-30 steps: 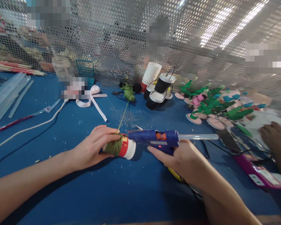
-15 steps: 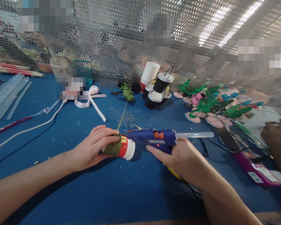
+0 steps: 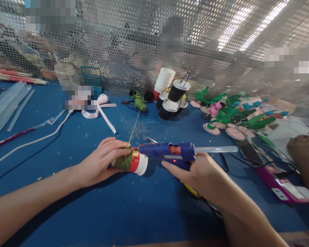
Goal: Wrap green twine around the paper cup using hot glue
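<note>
My left hand [image 3: 108,158] is closed around a paper cup [image 3: 141,164] lying on its side, its rim toward the right. Green yarn [image 3: 125,162] wraps the cup's left part; a red printed band and white rim stay bare. From the cup a taut strand runs back to a green yarn skein [image 3: 140,103]. My right hand [image 3: 199,171] grips a blue glue gun [image 3: 170,152] with its nozzle pointing left, right at the cup's yarn edge. A clear glue stick [image 3: 217,149] sticks out of the gun's rear, and a small red light glows on its side.
Behind stand stacked white cups [image 3: 165,80] and black-wrapped cups with handles [image 3: 169,109]. Felt flower pieces [image 3: 226,116] lie right, near a purple power strip [image 3: 280,185] and another person's hand [image 3: 304,149]. White ribbon [image 3: 106,118] and glue sticks [image 3: 7,106] lie left.
The glue gun has shifted very slightly to the right. My left hand still holds the cup in nearly the same spot.
</note>
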{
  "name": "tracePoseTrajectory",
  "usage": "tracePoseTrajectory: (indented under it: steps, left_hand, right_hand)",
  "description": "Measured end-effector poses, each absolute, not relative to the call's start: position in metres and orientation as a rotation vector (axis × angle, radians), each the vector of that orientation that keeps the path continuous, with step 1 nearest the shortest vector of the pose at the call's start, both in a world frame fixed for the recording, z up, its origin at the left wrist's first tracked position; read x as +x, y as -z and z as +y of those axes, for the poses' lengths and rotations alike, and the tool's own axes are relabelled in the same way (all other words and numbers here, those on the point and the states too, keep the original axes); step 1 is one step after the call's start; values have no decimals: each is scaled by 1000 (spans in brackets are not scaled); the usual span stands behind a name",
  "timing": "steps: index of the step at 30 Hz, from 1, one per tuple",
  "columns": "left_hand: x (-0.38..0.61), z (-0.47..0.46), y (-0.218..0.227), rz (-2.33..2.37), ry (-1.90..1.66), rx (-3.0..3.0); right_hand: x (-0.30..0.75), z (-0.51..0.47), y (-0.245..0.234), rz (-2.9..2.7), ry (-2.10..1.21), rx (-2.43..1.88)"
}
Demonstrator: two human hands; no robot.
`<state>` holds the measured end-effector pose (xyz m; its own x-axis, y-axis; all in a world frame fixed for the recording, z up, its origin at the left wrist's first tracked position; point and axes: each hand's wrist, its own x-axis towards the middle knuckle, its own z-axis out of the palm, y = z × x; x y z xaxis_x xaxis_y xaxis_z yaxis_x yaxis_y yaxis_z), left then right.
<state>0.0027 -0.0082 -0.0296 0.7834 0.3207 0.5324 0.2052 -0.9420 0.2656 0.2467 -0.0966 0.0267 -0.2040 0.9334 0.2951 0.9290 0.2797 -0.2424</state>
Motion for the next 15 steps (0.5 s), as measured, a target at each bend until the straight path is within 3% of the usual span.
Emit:
tracePoseTrajectory:
  steps: [8, 15]
  left_hand:
    - [2, -9, 31, 445, -886, 2775]
    - [0, -9, 31, 540, -867, 2689]
  right_hand:
    - [263, -99, -20, -2310, -72, -1651]
    - [243, -106, -28, -2112, -138, -1654]
